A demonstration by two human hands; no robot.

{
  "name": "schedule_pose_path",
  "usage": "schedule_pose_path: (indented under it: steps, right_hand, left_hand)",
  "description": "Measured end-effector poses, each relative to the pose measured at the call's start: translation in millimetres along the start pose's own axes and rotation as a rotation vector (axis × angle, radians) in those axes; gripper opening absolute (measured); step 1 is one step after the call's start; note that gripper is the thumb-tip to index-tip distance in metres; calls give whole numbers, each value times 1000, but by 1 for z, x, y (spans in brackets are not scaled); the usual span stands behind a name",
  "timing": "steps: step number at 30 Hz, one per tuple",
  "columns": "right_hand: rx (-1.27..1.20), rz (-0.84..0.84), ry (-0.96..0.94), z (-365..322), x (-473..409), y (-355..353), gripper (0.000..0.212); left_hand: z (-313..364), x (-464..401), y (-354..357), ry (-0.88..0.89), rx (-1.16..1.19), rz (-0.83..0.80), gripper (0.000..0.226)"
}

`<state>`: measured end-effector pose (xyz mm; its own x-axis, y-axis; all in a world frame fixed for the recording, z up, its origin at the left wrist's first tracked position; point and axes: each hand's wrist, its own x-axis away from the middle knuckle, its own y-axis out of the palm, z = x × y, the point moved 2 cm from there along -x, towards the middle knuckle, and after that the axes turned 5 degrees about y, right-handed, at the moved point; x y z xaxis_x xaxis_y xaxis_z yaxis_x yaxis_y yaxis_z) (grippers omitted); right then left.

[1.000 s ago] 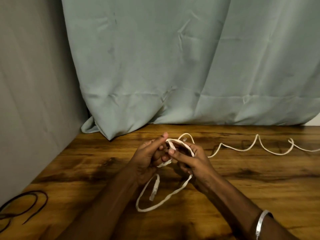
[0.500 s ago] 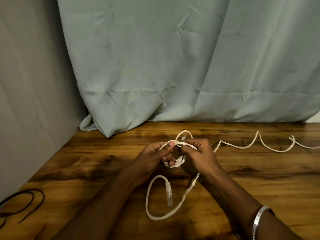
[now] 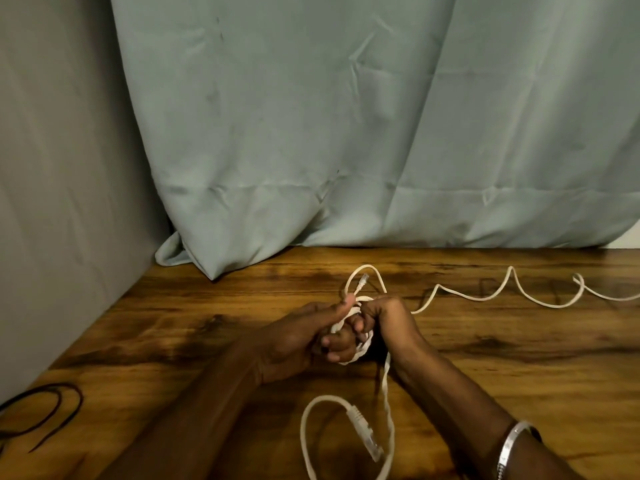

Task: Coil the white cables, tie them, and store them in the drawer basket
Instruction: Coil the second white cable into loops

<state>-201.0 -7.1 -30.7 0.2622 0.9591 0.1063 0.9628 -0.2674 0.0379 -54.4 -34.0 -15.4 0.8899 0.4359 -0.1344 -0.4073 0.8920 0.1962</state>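
White cable (image 3: 353, 341) is sitting bundled between our two hands at the middle of the wooden table (image 3: 207, 327), and we are gripping it from both sides. Our left hand (image 3: 298, 341) is curling its fingers (image 3: 337, 346) under the small coil while its thumb is pressing along the top, near one clear plug (image 3: 362, 281) that is poking up behind the thumb. Our right hand (image 3: 388, 323) is closing round the coil from the other side, fingers folded tight over the loops.

Below the hands, one strand is dropping toward us and bending into a loose loop on the tabletop, with a second plug (image 3: 363, 433) lying inside that loop, close to the near edge of the view. Behind the right hand, the free length is trailing off in waves across the wood and leaving the view at the right.

A silver bracelet (image 3: 509, 448) is sitting on our right wrist. A black cable (image 3: 52, 415) is lying at the near left, well apart from the hands, beside the grey wall (image 3: 62, 237). A pale green curtain (image 3: 346, 133) is hanging along the far edge, its hem resting on the table. Bare wood is lying open on both sides of the hands.
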Motion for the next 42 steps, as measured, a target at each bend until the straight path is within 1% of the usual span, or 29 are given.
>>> schedule_pose_path:
  steps: [1, 3, 4, 6, 7, 10, 11, 12, 13, 15, 17, 18, 21, 25, 27, 28, 30, 32, 35, 38, 40, 42]
  right_hand:
    - [3, -13, 32, -1, 2, -1, 28]
    - [4, -23, 38, -2, 7, -3, 27]
    - [-25, -36, 41, -3, 9, -4, 26]
    - [-117, -92, 66, -4, 9, -4, 28]
    - [-158, -130, 75, -4, 8, -3, 34]
    - [-185, -179, 60, -2, 3, -3, 72]
    - [-179, -171, 48, -3, 2, -2, 79]
    - [-176, -155, 31, -3, 1, -3, 81]
    - [-164, -138, 9, -4, 2, -3, 79]
    - [-108, -119, -41, -6, 4, -2, 63]
    - [-26, -130, -87, -7, 6, 3, 42]
    - [42, -138, -105, -5, 7, 4, 37]
    - [363, -167, -151, 0, 8, 4, 39]
    - [545, -169, -163, 0, 11, 5, 42]
    - [715, -157, -230, -4, 15, 10, 43]
    - [814, -150, -297, -7, 19, 13, 41]
    - [972, -146, -458, -11, 25, 14, 25]
    - [1076, -145, -572, -13, 30, 14, 19]
    - [1192, -162, -674, -13, 32, 15, 20]
    - [1203, -196, -721, -13, 34, 18, 29]
    - [1186, -204, -745, -13, 35, 18, 33]
    - [1153, -204, -764, -13, 34, 17, 28]
  left_hand:
    - [0, 0, 0, 24, -39, 15, 35]
    - [1, -1, -3, 38, -89, 83, 33]
    - [1, -1, -6, 40, -86, 128, 34]
    - [4, -2, -11, 57, -10, 219, 36]
    - [7, -2, -13, 72, 45, 259, 37]
    - [13, -1, -16, 135, 175, 326, 38]
    - [15, -1, -16, 172, 224, 335, 37]
    - [17, -1, -18, 210, 281, 344, 36]
    - [18, -1, -19, 247, 335, 355, 36]
    - [19, -2, -21, 309, 400, 373, 36]
    - [20, -3, -21, 359, 386, 398, 41]
    - [20, -3, -21, 379, 368, 418, 43]
    - [25, -3, -27, 435, 383, 491, 48]
    - [35, 5, -52, 560, 462, 607, 48]
    - [35, 7, -58, 559, 381, 706, 47]
    - [34, 8, -58, 549, 323, 750, 47]
    - [30, 7, -57, 532, 224, 804, 46]
    - [28, 6, -56, 506, 112, 823, 43]
    - [26, 3, -51, 439, -101, 811, 38]
    - [21, -2, -42, 363, -279, 722, 36]
    - [18, -4, -38, 338, -331, 673, 35]
    - [15, -5, -34, 347, -345, 640, 33]
